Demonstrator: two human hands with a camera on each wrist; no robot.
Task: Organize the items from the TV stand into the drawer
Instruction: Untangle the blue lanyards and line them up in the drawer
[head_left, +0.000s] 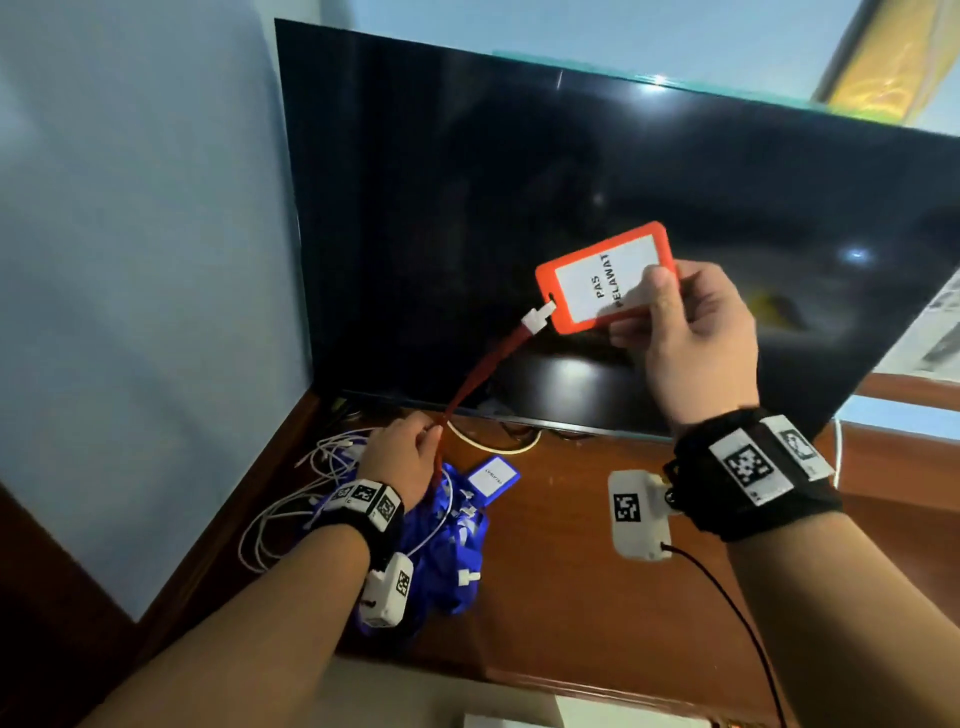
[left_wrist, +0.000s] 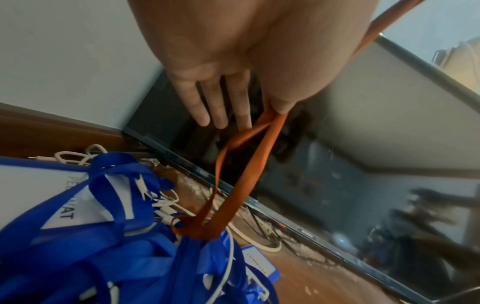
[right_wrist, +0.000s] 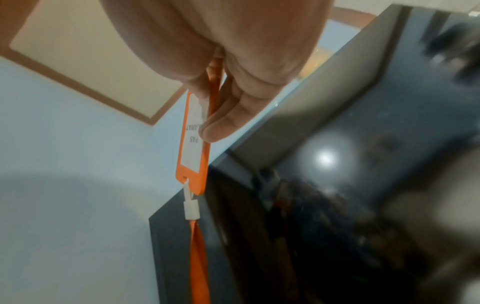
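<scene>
Orange badge holder (head_left: 607, 277) is held up in front of the dark TV screen (head_left: 519, 182), long axis slanting, clip end down-left. The right hand (head_left: 691, 332) pinches its far end, thumb on the face, fingers behind. Its orange strap (head_left: 483, 374) runs down to the left hand (head_left: 402, 452), pinched between thumb and forefinger above the blue lanyard pile (head_left: 447, 545) on the wooden stand (head_left: 571, 571)

The bare brown wooden stand top (head_left: 561, 566) right of the heaped blue ribbon lanyards (head_left: 447, 551) offers open passage, while the tangled white cables (head_left: 306, 499) crowd the left corner against the pale blue wall (head_left: 145, 260) and the large black television screen (head_left: 519, 208) closes off the rear.
</scene>
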